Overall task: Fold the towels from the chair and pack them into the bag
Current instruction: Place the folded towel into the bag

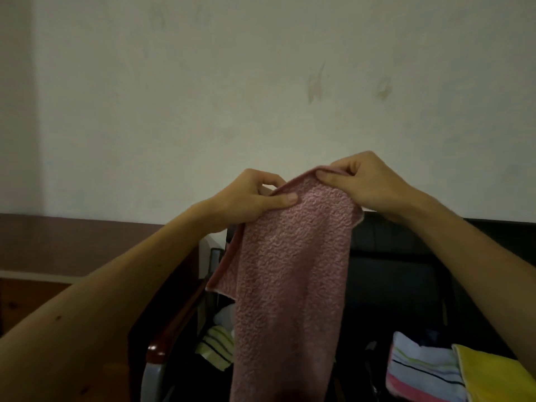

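Pinching pink towel [290,271] top edge, left hand [255,198] and right hand [362,181] both clamped | letting it hang straight, likely for a clean fold

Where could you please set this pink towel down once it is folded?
The dark seat strip between the hanging pink towel and the striped towel looks bare, as does the brown ledge left of the chair. The lower right is crowded: striped towel against yellow towel.
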The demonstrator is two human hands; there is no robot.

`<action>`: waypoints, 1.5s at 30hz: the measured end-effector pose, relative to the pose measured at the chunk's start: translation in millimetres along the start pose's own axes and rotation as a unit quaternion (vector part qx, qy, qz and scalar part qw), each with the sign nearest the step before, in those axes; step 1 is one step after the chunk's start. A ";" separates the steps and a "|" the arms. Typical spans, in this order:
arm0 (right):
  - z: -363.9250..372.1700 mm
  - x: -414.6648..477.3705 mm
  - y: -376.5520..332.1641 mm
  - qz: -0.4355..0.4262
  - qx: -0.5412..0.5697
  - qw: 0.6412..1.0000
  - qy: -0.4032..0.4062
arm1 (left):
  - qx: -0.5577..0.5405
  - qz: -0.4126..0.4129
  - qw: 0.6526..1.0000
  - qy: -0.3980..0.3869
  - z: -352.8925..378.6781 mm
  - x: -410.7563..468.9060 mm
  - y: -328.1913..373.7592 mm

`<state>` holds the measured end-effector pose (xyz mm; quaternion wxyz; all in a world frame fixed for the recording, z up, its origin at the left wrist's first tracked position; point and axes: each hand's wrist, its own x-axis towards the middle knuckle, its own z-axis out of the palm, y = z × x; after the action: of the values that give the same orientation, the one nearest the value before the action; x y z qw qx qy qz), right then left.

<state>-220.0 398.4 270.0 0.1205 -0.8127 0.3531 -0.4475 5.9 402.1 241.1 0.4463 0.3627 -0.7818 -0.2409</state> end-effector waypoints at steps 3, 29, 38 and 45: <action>-10.7 4.6 -2.9 -0.003 0.009 0.999 0.033 | 0.015 -0.030 0.998 -0.061 -12.7 -5.6 -10.0; -16.4 -52.4 104.8 0.130 -0.185 0.971 -0.071 | -0.212 -0.172 0.961 0.033 -41.9 -45.9 -97.9; 18.1 -106.0 129.6 0.215 0.105 0.971 -0.004 | -0.153 -0.193 0.953 0.179 17.9 -91.6 -143.6; 60.3 -154.9 147.1 0.310 0.210 0.927 0.001 | -0.137 -0.212 0.942 0.222 53.8 -147.1 -178.0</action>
<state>-293.9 390.6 60.7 0.4205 -0.6182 0.4856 -0.4529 71.4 409.4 13.4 0.5928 0.4994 -0.5274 -0.3479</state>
